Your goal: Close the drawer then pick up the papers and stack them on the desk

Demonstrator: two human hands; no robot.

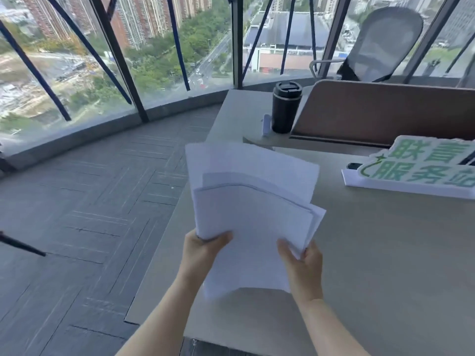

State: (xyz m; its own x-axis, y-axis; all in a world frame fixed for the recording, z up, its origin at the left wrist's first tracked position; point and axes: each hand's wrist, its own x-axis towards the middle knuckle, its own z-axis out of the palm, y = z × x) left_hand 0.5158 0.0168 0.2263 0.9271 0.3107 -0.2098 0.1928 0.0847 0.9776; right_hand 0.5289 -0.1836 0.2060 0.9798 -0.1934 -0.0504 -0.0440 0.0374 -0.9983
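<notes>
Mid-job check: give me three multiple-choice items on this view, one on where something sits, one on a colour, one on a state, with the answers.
1. Where does the tumbler stand?
A. on the floor
B. on the desk, beside the brown divider
C. on the chair

2. What colour are the big characters on the sign?
A. green
B. red
C. black

3. How are the papers right now?
A. flat on the desk
B. scattered on the floor
C. held by both hands

Answers: B, the tumbler is on the desk next to the divider. A, the characters are green on white. C, the left hand and right hand grip the lower edge, sheets fanned unevenly.
</notes>
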